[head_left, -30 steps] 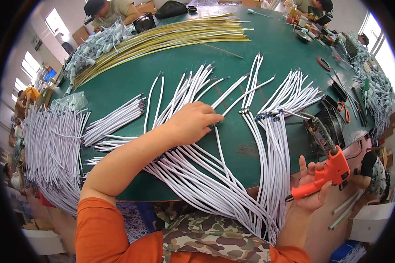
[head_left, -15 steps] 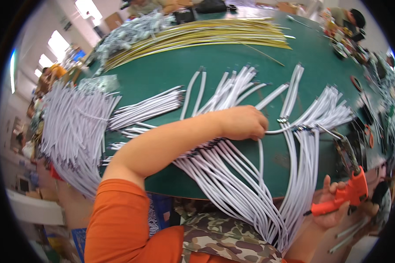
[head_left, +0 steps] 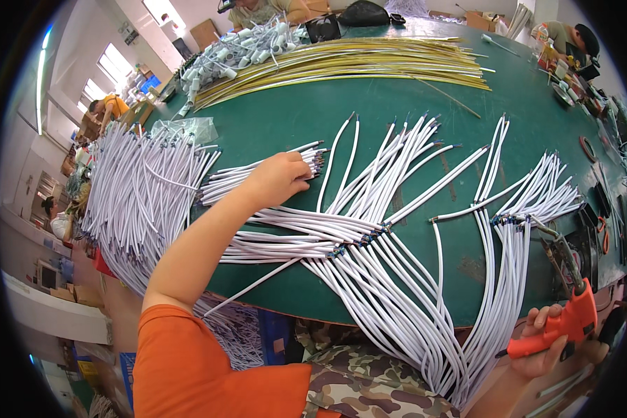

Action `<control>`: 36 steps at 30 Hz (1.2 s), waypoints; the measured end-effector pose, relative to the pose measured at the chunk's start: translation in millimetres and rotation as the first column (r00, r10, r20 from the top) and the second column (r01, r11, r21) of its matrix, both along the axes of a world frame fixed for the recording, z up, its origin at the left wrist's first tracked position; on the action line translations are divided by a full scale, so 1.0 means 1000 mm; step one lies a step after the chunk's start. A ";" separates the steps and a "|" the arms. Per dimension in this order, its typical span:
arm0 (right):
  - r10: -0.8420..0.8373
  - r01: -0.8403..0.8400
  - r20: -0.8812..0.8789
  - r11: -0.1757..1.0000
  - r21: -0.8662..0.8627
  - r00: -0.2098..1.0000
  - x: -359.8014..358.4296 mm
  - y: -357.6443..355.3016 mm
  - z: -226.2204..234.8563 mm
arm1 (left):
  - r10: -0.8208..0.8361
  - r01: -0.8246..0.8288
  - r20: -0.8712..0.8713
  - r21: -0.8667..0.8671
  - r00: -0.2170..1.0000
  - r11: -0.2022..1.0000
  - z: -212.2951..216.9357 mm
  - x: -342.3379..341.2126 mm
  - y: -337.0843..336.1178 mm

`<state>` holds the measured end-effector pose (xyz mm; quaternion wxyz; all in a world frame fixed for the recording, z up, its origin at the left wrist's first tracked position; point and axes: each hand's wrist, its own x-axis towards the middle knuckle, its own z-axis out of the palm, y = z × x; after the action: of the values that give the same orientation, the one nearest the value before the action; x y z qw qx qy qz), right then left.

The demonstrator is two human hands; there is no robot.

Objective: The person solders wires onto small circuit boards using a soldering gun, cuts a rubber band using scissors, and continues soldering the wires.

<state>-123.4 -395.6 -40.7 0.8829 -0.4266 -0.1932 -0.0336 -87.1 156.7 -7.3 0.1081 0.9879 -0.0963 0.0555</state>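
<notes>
My left hand (head_left: 282,180) is over a pile of short white cables (head_left: 237,180), its fingers curled and pressed together at their dark stripped ends. What lies under the fingertips is partly hidden. At the lower right my right hand (head_left: 542,341) is wrapped round the handle of an orange-red soldering gun (head_left: 564,322). Its metal nozzle points up and left, close to a joined row on the right-hand bundle of white cables (head_left: 512,258). One short white cable (head_left: 484,203) lies across that bundle's left strands, its end meeting the tip of a long white cable (head_left: 438,258).
A wide bundle of joined white cables (head_left: 376,299) hangs over the table's near edge. A large white cable heap (head_left: 143,188) lies left. Yellow sleeved rods (head_left: 348,66) and lamp holders (head_left: 247,49) are at the back. Scissors (head_left: 604,237) lie right. Other people work around.
My left hand has moved left from the short cable's end near the right bundle to the short-cable pile. My right hand still holds the soldering gun. The view has shifted slightly.
</notes>
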 end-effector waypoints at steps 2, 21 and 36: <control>-0.026 0.025 0.005 1.000 0.015 1.000 0.001 0.010 0.002 | -0.054 0.053 0.077 0.013 0.996 0.999 -0.012 -0.002 0.004; -0.110 0.055 -0.153 0.944 -0.326 0.982 0.006 0.037 0.023 | -0.411 0.361 0.013 -0.502 0.912 0.786 0.024 0.038 -0.129; -0.140 0.012 -0.199 0.846 -0.533 0.970 0.024 0.066 0.036 | -0.357 0.296 -0.019 -0.519 0.934 0.802 -0.012 0.062 -0.165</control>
<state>-99.7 -329.6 -5.1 0.7459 -0.6610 -0.0740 0.0353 -25.4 -7.8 -18.8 0.3777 0.8941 -0.2406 0.0019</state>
